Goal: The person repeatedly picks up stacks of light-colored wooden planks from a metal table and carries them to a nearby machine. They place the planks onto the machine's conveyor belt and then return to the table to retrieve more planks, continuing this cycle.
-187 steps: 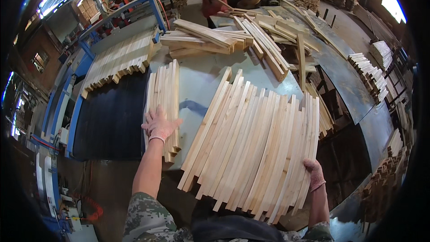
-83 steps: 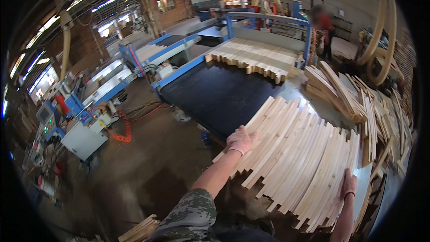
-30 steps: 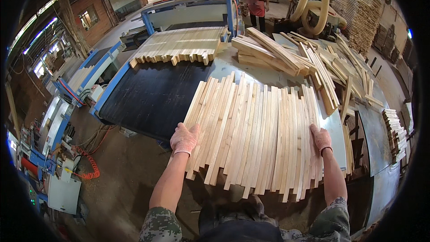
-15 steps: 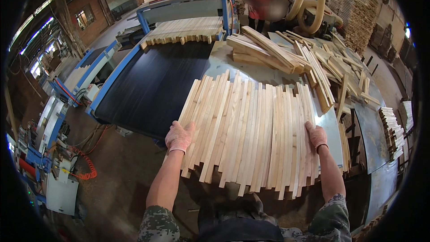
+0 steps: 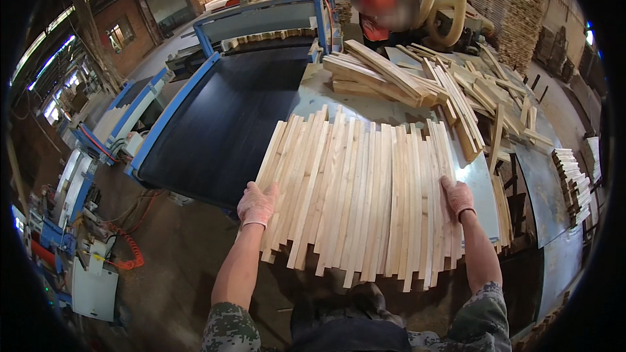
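A wide row of pale wooden strips (image 5: 355,202) lies side by side before me, their near ends uneven and jutting past the edge of the metal table (image 5: 479,189). My left hand (image 5: 258,204), in a pinkish work glove, is closed against the left side of the row. At the opposite side my right hand (image 5: 458,195), gloved alike, presses the outermost strip. Between them the two hands squeeze the row together. The undersides of the strips and some fingertips are hidden.
Left of the row runs a black conveyor belt (image 5: 225,111) into a blue-framed machine (image 5: 261,16). Loose boards (image 5: 385,75) are heaped behind the row, with more wood scraps (image 5: 495,91) at right. A person in red (image 5: 376,3) stands at the back near beige hoses (image 5: 450,23).
The batch of strips on the belt has moved away into the machine, leaving only its ends showing. My hands and the row have shifted slightly left in view.
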A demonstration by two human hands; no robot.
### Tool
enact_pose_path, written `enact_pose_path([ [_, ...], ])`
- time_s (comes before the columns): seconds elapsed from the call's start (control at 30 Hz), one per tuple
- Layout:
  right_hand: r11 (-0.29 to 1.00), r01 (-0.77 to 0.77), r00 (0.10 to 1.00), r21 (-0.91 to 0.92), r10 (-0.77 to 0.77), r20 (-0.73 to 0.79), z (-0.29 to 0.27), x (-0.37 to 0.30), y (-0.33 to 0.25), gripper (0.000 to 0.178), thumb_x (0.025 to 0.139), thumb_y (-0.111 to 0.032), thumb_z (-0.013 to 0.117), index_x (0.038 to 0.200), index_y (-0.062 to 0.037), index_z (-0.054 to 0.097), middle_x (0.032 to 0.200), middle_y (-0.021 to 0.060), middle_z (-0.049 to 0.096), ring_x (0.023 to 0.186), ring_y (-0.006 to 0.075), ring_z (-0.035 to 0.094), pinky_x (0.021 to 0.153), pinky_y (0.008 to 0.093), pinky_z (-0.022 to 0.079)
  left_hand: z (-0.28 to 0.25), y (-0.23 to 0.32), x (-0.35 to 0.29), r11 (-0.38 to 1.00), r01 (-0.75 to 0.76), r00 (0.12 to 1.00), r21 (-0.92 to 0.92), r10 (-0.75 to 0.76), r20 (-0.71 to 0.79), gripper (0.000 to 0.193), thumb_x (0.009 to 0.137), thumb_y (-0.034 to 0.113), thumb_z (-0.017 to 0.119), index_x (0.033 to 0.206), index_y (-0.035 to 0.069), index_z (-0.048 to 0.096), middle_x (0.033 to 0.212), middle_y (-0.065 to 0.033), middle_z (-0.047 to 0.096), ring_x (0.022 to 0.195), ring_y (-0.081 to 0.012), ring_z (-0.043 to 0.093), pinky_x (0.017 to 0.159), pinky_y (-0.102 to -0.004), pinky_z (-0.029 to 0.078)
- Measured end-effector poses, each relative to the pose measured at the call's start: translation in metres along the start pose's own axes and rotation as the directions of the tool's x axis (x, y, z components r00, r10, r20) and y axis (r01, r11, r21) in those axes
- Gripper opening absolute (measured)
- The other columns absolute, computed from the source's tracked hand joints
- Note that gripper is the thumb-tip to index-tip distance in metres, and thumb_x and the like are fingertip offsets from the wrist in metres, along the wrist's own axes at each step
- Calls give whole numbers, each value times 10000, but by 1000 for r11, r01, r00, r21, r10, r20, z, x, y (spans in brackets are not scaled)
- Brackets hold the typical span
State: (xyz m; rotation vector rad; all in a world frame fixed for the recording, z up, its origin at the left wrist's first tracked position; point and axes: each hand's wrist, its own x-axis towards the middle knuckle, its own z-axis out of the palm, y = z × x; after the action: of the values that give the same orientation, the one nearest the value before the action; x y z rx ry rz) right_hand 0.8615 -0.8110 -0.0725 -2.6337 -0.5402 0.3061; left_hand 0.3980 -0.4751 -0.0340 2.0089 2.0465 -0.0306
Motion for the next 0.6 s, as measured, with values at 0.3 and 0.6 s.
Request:
enact_pose_path([
  [0.3,998,52,999,-34,-52,14,-2,7,6,942,945,-781,548,1165,116,736,1148,378,720,1176,494,683,1041,505,520,1,-5,5,1000,-24,1000,-6,25,14,857,981,765,481,1418,29,486,1439,-204,620,1231,-417,701,902,-555,608],
  [0.6,998,49,999,43,-50,6,8,-32,22,750,948,-629,662,1028,110,762,967,353,745,987,509,730,857,524,571,4,-23,18,997,-55,995,-54,59,83,852,951,763,541,1415,53,466,1433,-208,611,1230,-414,696,924,-553,602],
])
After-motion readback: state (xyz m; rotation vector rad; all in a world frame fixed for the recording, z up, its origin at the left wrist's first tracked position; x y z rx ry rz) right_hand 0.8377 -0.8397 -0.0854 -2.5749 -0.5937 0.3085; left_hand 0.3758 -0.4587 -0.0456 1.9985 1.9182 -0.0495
